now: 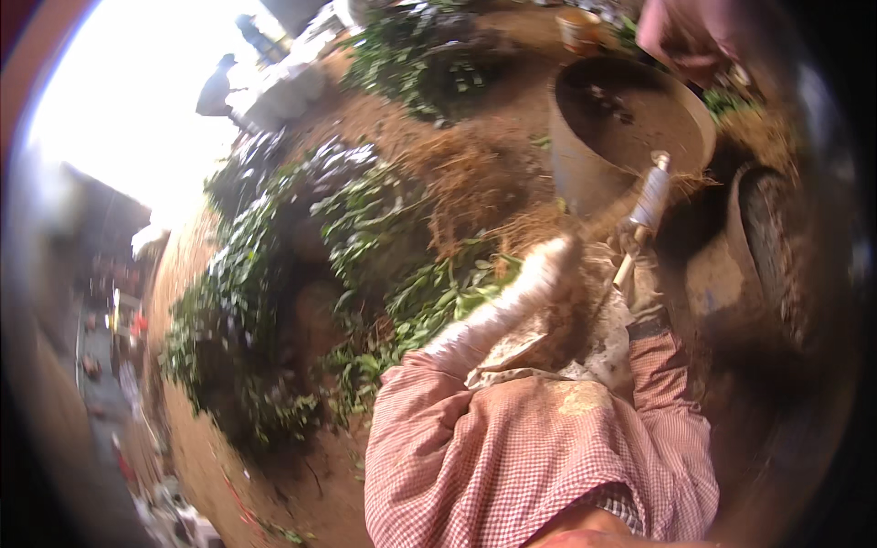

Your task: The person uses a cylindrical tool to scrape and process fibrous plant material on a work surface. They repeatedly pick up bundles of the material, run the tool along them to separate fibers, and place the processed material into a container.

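Note:
My right hand (637,250), in a dirty glove, is closed around a hand tool (651,198) with a wooden handle and a pale cylindrical section. The tool's upper end overlaps the near rim of a large round tub (558,137). My left hand (565,250) is blurred by motion, with a pale covering on the forearm. It is beside bare brown roots (527,226) of leafy green plants (445,294); whether it grips them cannot be told. A soil-stained cloth or apron (610,335) lies between my forearms.
Piles of leafy plants (240,301) lie on brown earth at left, and another pile (425,61) lies beyond. A bucket (579,31) stands behind the tub. Another person's pink clothing (685,34) shows at top right. A curved-edged container (747,226) is at right.

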Tool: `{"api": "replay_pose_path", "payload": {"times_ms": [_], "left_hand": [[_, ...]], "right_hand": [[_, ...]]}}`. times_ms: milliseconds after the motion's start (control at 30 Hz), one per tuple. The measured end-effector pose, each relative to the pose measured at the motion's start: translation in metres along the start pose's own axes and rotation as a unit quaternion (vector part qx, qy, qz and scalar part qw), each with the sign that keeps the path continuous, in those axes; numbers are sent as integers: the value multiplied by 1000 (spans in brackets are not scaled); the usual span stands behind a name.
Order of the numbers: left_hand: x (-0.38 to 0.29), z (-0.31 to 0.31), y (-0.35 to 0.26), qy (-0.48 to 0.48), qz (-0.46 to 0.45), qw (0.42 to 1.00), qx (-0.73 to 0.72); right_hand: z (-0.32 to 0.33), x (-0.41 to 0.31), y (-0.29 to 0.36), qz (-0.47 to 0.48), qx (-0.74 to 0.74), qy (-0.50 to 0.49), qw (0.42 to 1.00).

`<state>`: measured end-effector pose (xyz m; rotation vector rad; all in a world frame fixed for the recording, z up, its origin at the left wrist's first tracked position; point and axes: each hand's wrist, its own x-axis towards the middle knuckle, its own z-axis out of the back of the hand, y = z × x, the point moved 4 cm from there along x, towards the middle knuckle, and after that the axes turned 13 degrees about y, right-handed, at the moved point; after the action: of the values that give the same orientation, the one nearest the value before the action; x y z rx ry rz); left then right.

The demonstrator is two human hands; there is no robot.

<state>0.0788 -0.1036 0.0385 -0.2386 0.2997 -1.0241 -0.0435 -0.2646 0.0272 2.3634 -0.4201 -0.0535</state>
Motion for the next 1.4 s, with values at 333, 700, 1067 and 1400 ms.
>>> {"api": "replay_pose_path", "payload": {"times_ms": [333,700,1067,1400], "left_hand": [[236,138,41,-17,-37,983,179],[393,-35,24,229,-136,818,510],[367,34,41,306,-119,943,56],[244,-16,59,245,-123,776,-568]], "right_hand": [[29,-45,20,91,-67,-236,965],[39,-48,15,63,-22,-273,960],[34,-36,28,36,-71,-222,972],[102,120,20,11,-59,11,998]]}}
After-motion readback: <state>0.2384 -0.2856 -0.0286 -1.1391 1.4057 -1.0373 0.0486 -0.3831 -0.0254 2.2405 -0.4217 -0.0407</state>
